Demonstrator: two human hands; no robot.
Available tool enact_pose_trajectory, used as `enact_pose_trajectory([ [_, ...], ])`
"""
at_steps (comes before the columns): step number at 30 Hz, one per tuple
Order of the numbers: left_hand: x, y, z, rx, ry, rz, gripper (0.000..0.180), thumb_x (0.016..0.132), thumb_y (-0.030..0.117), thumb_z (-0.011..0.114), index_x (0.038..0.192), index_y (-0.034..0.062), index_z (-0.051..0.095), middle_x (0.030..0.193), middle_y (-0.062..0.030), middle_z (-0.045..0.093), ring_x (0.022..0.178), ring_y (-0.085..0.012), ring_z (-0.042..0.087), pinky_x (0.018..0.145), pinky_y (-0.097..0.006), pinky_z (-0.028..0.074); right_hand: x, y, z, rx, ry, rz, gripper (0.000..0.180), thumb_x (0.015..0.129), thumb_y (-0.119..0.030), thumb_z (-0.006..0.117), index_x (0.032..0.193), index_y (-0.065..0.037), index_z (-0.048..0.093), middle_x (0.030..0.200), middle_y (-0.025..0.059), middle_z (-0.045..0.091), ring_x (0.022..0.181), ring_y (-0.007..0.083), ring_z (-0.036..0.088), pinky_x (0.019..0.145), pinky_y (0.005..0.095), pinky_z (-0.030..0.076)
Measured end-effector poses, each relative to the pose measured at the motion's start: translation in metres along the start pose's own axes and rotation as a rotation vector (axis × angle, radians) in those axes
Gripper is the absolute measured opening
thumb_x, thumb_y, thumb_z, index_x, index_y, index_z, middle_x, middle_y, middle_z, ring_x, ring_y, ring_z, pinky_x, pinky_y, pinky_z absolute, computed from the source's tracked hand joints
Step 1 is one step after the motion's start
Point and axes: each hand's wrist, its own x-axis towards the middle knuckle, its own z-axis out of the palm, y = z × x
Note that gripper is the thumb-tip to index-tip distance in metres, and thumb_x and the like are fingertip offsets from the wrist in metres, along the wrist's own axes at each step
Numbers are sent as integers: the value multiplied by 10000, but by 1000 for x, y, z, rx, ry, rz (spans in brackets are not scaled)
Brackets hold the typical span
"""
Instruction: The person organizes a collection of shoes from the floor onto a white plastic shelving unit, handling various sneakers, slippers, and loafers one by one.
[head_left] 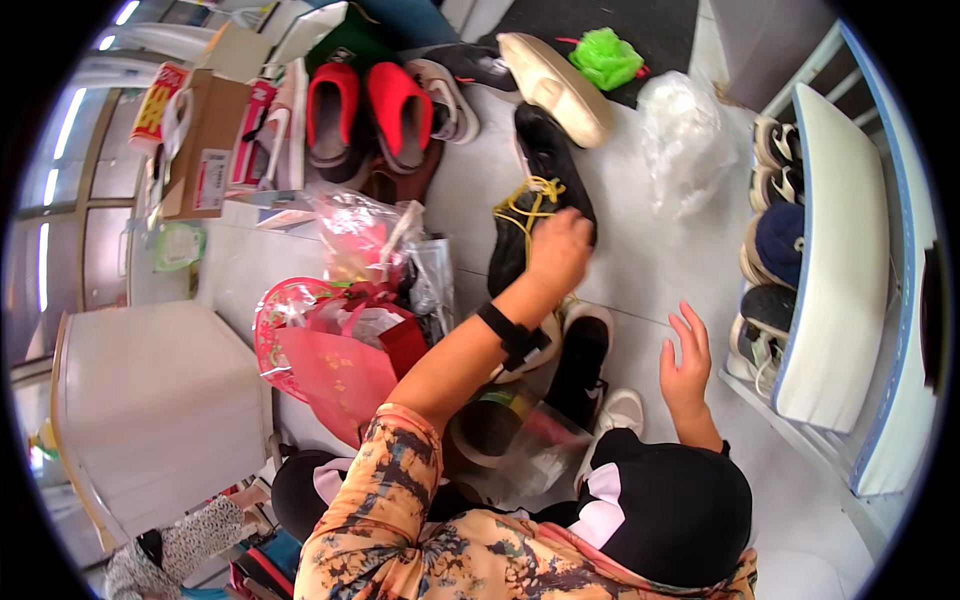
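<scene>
My left hand (560, 250) reaches forward from a patterned orange sleeve, with a black strap (515, 340) around the wrist. Its fingers curl over a black shoe with yellow laces (545, 165) that lies on the pale floor. My right hand (685, 365) hovers open above the floor with fingers spread and nothing in it. It is just right of a black-and-white shoe (585, 360). A black plush thing with a white bow (665, 510) covers the lower edge below my right hand.
Two red slippers (365, 115) and a beige-soled shoe (555, 85) lie at the back, with a green mesh ball (605, 55) and a clear plastic bag (685, 140). A white shoe rack (840, 260) holding several shoes stands right. Red bags (330, 355), a cardboard box (205, 145) and a white cabinet (150, 400) crowd the left.
</scene>
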Motion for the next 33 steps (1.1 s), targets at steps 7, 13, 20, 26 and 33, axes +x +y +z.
enact_pose_trajectory([
  [7, 32, -73, -81, 148, -842, -527, 554, 719, 259, 666, 1206, 77, 475, 1251, -171, 483, 1110, -318, 503, 875, -422, 440, 77, -15, 51, 215, -152, 28, 313, 741, 24, 574, 1054, 17, 564, 1209, 168, 513, 1073, 342, 525, 901, 372, 437],
  [13, 96, -171, -129, 889, 164, -555, 819, 700, 447, 691, 1381, 191, 313, 1375, -316, 260, 1260, -438, 301, 1023, -509, 250, 77, 1, 65, 304, -176, 105, 283, 752, 39, 552, 1033, 28, 581, 1180, 159, 542, 1068, 283, 541, 889, 342, 444],
  [20, 94, -220, -130, 822, 95, -606, 474, 671, 415, 666, 1074, 173, 608, 1345, -225, 347, 1059, -346, 475, 882, -448, 390, 67, 3, 65, 432, -178, 220, 210, 757, 55, 540, 958, 33, 596, 1022, 154, 604, 921, 282, 602, 793, 317, 488],
  [26, 85, -255, -168, 719, 384, -411, 222, 725, 235, 577, 723, 43, 688, 967, -133, 624, 878, -332, 572, 763, -416, 478, 58, -13, 63, 504, -154, 189, 168, 771, 53, 548, 929, 36, 602, 939, 139, 620, 821, 237, 626, 742, 291, 500],
  [33, 54, -128, -213, 246, 453, -120, 62, 711, 87, 634, 711, 26, 634, 902, -143, 613, 785, -308, 598, 691, -368, 484, 55, -9, 27, 562, -235, 242, 194, 788, 25, 569, 978, 32, 607, 935, 122, 628, 844, 196, 628, 752, 281, 505],
])
